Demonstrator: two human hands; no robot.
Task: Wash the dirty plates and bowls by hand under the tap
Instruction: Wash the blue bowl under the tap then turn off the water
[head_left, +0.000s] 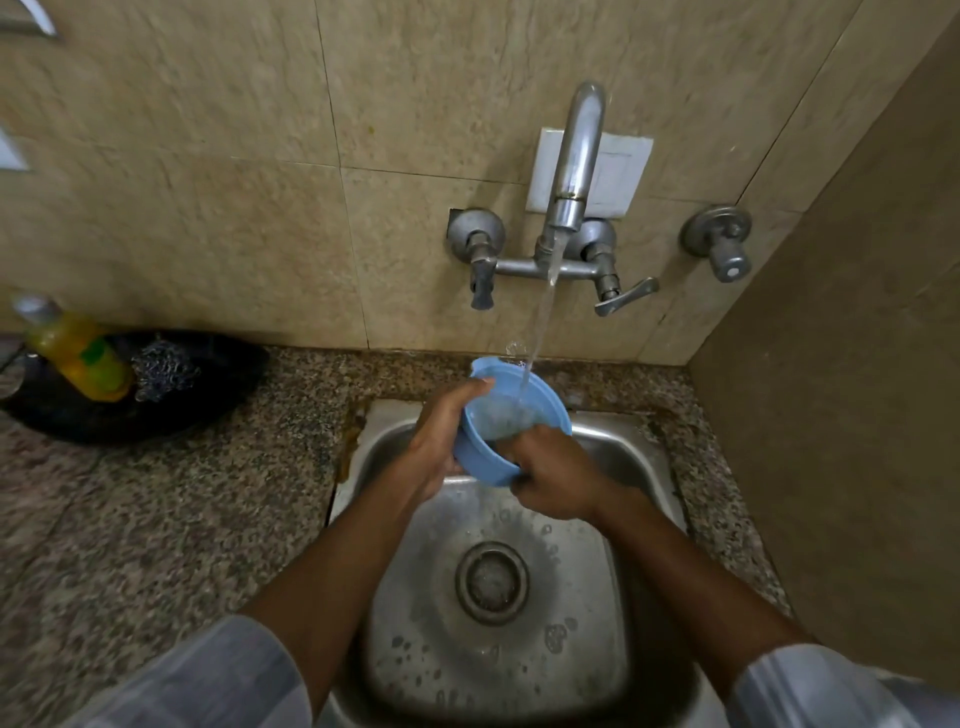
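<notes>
A light blue plastic bowl (506, 395) is held over the steel sink (613, 452), tilted toward me, with tap water running into it. My left hand (441, 441) grips the bowl's left wall, thumb at the rim. My right hand (556, 478) holds the near rim, its fingers reaching into the bowl where the water pools. The tap (574, 171) on the tiled wall pours a steady stream. The bowl's underside is hidden by my hands.
A black dish (171, 410) on the granite counter at left holds a yellow soap bottle (78, 353) and a steel scrubber (163, 369). A side wall closes the right. The sink drain (491, 582) lies below my hands. A separate valve (719, 239) sits right of the tap.
</notes>
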